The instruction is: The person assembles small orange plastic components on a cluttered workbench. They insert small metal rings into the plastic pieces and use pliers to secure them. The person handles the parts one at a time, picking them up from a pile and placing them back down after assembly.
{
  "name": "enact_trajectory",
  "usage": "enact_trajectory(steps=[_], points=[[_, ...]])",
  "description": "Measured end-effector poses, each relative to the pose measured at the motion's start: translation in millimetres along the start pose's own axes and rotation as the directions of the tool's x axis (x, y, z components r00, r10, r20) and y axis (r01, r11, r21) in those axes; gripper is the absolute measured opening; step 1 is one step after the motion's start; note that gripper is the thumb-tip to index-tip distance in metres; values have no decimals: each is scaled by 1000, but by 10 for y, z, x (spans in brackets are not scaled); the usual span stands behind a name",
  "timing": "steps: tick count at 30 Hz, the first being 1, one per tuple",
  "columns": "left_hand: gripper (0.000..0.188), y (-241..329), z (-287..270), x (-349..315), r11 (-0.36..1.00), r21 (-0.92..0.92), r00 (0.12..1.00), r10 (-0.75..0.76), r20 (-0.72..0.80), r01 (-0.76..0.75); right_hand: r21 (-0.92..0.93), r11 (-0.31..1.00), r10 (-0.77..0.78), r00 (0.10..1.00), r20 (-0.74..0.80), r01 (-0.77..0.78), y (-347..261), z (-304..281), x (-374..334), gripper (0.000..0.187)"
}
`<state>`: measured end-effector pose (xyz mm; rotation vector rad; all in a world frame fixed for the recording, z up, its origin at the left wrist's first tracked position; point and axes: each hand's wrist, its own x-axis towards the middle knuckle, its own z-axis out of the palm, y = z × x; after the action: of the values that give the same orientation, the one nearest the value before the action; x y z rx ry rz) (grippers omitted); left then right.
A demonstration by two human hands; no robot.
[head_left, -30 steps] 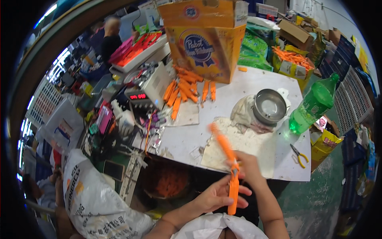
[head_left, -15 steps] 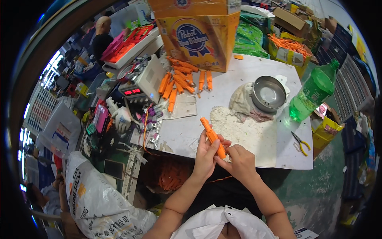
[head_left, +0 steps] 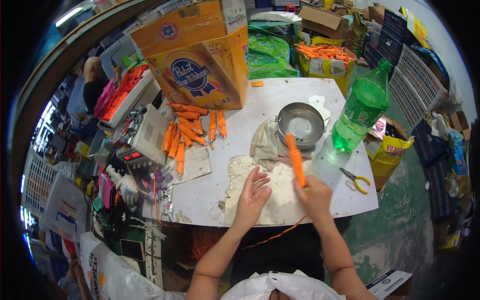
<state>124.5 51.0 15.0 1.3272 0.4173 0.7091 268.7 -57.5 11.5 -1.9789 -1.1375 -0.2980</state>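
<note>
My right hand [head_left: 314,196] grips the lower end of a long orange tool handle [head_left: 296,159], held upright and tilted toward the metal bowl [head_left: 300,124]. An orange cord trails from it down past the table edge. My left hand [head_left: 252,195] is open, fingers spread, resting on the stained white sheet [head_left: 280,197] just left of the handle. Behind the sheet lies a crumpled grey cloth [head_left: 261,145] under the bowl. Several more orange handles [head_left: 187,134] lie in a row at the back left of the white table [head_left: 240,107].
A green plastic bottle [head_left: 362,107] stands right of the bowl, yellow-handled pliers [head_left: 356,178] near the right edge. A large yellow carton [head_left: 200,60] sits at the back, a device with a red display [head_left: 142,142] at left. Another person [head_left: 92,82] stands far left.
My right hand has lifted the orange handle up and to the right, toward the bowl. My left hand has let go of it and now lies open on the sheet.
</note>
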Motion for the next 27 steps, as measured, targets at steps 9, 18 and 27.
enact_trajectory(steps=[9, 18, 27], points=[[60, 31, -73, 285, 989, 149, 1000, -4, -20, 7, -165, 968, 208, 972, 112, -188, 440, -52, 164, 32], [55, -14, -353, 300, 973, 231, 996, 4, -91, 18, -180, 967, 201, 975, 100, -181, 421, -41, 143, 32], [44, 41, -1279, 1317, 249, 949, 940, 323, 106, -193, -188, 964, 209, 974, 88, -190, 396, -12, 148, 31]])
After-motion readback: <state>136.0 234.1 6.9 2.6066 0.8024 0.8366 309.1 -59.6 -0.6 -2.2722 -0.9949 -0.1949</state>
